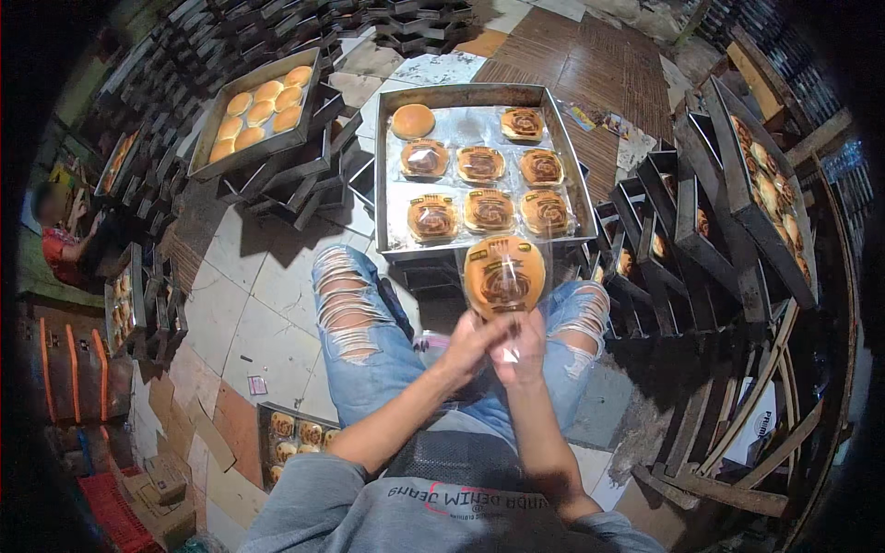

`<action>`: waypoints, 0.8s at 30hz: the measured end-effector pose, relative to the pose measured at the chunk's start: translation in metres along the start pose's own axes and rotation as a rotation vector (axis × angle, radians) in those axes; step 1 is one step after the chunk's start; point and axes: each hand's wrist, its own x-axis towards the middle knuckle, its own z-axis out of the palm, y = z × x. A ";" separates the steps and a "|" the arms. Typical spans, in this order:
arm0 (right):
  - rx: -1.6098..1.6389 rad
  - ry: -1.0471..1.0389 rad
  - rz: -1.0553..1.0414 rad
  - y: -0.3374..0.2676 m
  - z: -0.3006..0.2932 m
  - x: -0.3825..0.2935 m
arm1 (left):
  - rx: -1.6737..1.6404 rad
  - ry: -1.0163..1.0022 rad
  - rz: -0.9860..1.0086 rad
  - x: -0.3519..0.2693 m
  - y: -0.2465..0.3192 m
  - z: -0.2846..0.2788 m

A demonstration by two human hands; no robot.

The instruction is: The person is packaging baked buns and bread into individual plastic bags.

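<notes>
Between my knees, my left hand and my right hand meet at the near end of a printed clear plastic bag that holds a round golden bun. Both hands grip the bag, which is slightly blurred. Just beyond it, a square metal baking tray holds several bagged buns in rows. One bun at the tray's far left corner shows no printing; whether it is bagged I cannot tell.
A tray of plain buns rests on stacked trays at the left. More stacked trays with buns stand at the right. Another tray of bagged buns lies by my left side. A person in a red top sits far left, near cardboard boxes.
</notes>
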 end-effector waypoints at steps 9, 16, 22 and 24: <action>-1.974 -0.328 -0.539 0.005 0.043 0.004 | -0.213 0.059 0.155 0.007 0.026 -0.018; -1.946 -0.500 -0.374 -0.006 0.055 -0.010 | -0.416 -0.001 0.129 0.014 0.054 -0.015; -1.538 -0.724 0.043 -0.009 0.047 -0.014 | -0.382 -0.047 -0.020 0.019 0.055 -0.012; -1.157 -0.930 0.297 -0.029 0.076 -0.041 | -0.392 0.046 -0.041 0.027 0.056 -0.015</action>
